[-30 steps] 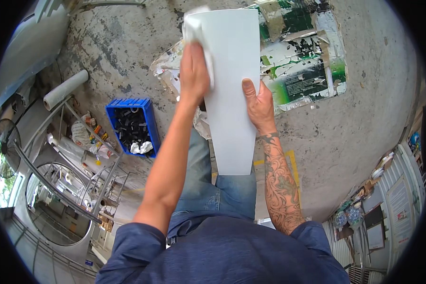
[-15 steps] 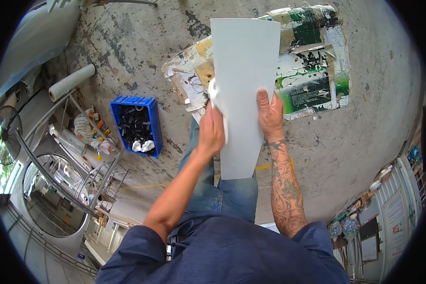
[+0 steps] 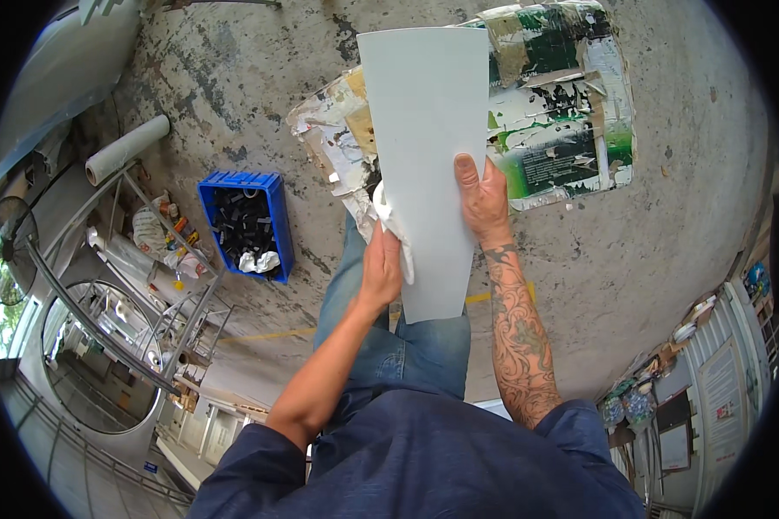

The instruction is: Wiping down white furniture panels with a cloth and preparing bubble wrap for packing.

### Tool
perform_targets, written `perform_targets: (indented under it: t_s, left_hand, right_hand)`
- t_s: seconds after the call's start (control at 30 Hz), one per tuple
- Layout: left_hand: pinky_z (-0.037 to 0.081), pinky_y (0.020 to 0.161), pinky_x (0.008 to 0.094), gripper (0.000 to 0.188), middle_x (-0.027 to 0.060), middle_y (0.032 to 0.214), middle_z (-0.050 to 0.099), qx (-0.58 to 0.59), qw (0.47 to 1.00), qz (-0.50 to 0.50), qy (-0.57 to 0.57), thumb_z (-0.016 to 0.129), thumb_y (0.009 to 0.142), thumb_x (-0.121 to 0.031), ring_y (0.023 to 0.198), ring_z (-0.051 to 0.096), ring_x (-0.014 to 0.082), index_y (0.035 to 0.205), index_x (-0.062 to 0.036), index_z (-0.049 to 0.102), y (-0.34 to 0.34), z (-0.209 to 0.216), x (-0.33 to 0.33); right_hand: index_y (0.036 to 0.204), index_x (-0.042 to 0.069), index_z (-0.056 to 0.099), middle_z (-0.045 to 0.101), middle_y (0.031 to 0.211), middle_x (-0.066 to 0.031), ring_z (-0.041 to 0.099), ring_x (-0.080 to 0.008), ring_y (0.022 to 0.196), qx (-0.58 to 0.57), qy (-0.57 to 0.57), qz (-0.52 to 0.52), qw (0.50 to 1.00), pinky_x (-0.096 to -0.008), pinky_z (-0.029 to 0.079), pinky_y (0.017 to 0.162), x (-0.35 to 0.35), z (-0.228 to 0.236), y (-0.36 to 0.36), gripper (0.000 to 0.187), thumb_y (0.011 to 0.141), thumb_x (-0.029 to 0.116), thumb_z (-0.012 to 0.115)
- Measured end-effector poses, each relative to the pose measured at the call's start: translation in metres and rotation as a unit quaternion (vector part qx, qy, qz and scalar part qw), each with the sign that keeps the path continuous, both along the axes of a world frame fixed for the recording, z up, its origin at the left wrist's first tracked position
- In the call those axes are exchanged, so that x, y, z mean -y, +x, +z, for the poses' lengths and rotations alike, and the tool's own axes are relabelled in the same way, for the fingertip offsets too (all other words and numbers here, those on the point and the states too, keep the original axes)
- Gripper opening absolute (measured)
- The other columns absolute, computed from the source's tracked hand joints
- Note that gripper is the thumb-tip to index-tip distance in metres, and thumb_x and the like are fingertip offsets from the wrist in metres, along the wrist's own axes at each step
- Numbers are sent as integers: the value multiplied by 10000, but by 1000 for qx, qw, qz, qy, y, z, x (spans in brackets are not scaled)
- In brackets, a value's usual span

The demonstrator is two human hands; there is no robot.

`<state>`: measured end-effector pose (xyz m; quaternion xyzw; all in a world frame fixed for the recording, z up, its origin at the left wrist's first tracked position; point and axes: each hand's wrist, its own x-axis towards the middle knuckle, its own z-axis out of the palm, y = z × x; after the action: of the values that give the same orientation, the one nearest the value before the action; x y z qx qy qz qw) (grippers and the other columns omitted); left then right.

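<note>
A long pale grey panel point(image 3: 426, 147), wider at its far end, lies lengthwise in front of me with its narrow end over my thighs. My right hand point(image 3: 483, 201) grips its right edge, thumb on the upper face and the other fingers hidden beneath. At the left edge, my left hand point(image 3: 383, 264) is closed on a white cloth point(image 3: 398, 227), which is pressed along that edge. Under the far part of the panel, a flattened cardboard sheet point(image 3: 563, 164) spattered with green, black and white paint shows on both sides.
A blue crate point(image 3: 282, 233) of small black parts and crumpled white paper stands on the stained concrete floor to the left. Beyond it are a metal rack point(image 3: 201, 303), a plastic-wrapped roll point(image 3: 130, 149) and a fan point(image 3: 13, 242). Shelves and a board point(image 3: 723, 406) line the right.
The cloth in my left hand has slid nearer to me along the panel's left edge. The panel and my right hand have shifted slightly left in the view.
</note>
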<state>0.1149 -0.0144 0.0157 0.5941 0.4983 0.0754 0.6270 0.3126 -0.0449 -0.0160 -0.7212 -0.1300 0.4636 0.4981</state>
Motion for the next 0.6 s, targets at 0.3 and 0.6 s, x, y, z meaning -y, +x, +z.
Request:
perform_targets:
  t_s: [0.3,0.6]
  left_hand:
    - [441,741,385,351,185,886,576,119,990,-1,80,303,1073,-221,806,540,241,1046,39,538,135,-34,-209]
    - [397,1055,366,455,217,1358,535,-22,999,5,-41,344,1087,-227,1259,517,279,1447,48,382,0,13,-6]
  right_hand:
    - [1124,-32,659,712,960,-102,639,-159,864,-4,-20,-10,1000,-310,521,783,-7,2,-6,607,962,550,601]
    - [1118,-29,657,718,934,-98,644,-157,850,0,6,-3,1000,-304,524,768,-2,-1,-4,589,956,536,622]
